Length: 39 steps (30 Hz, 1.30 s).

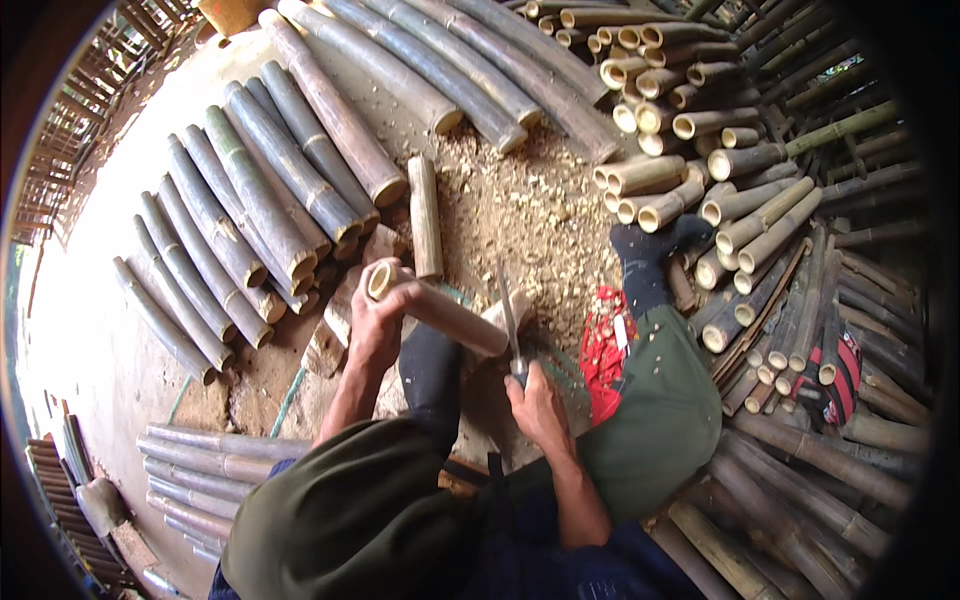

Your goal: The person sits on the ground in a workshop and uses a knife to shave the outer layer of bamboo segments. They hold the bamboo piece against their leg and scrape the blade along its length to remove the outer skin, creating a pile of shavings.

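Observation:
My left hand (pixel 380 308) is wrapped round a short bamboo section (pixel 455 318) near its open, pale-rimmed end. The section lies slantwise between my legs, its other end lower and to the right. In my right hand (pixel 538 405) is the dark handle of a knife (pixel 509 315), its narrow blade pointing up and away, just right of the section's far end and apart from it or barely touching; I cannot tell which. Another short bamboo piece (pixel 426 220) stands beyond my left hand, beside a spread of pale wood chips (pixel 520 210).
Long bamboo poles (pixel 290 180) lie in rows at the left and far side. Cut bamboo sections (pixel 690 130) are stacked at the right. A red cloth or bag (pixel 603 355) lies by my right leg. More poles (pixel 220 470) rest at the lower left.

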{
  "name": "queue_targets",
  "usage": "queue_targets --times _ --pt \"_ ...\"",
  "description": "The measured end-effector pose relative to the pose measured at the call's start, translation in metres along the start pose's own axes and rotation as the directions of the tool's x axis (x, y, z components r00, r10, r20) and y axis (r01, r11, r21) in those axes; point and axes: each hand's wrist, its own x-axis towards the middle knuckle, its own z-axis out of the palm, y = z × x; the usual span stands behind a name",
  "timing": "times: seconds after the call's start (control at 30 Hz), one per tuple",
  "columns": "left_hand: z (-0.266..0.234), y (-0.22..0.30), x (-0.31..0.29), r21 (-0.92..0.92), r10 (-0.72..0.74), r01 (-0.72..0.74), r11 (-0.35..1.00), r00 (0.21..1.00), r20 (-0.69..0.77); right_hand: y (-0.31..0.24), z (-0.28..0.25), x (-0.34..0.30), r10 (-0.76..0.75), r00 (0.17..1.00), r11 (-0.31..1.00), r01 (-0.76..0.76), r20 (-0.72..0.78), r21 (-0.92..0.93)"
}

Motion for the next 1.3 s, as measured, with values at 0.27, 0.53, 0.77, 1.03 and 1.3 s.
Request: queue_targets --times 0.27,0.53,0.77,1.03,1.3 --pt "0.007 -0.012 -0.006 -0.108 0.06 -0.082 0.991 0.98 -0.189 -0.068 -0.054 -0.009 -0.219 0.91 0.922 0.311 -0.353 0.231" --pt "0.009 0.001 -0.004 -0.115 0.157 -0.16 0.98 0.987 -0.04 -0.013 -0.009 0.001 -0.054 0.996 0.997 0.058 -0.078 0.052" --pt "0.003 -0.004 -0.005 -0.148 0.112 -0.09 0.985 0.983 0.143 -0.046 -0.015 -0.014 -0.111 0.943 0.957 0.187 -0.315 0.223" --pt "0.003 0.008 -0.009 0.141 0.096 -0.126 0.982 0.974 0.203 -0.04 -0.032 -0.008 -0.071 0.988 0.984 0.093 -0.14 0.153" --pt "0.006 0.029 -0.017 0.367 -0.022 -0.062 0.928 0.975 0.221 0.0 0.019 0.011 0.025 0.997 1.0 -0.026 -0.07 -0.015"
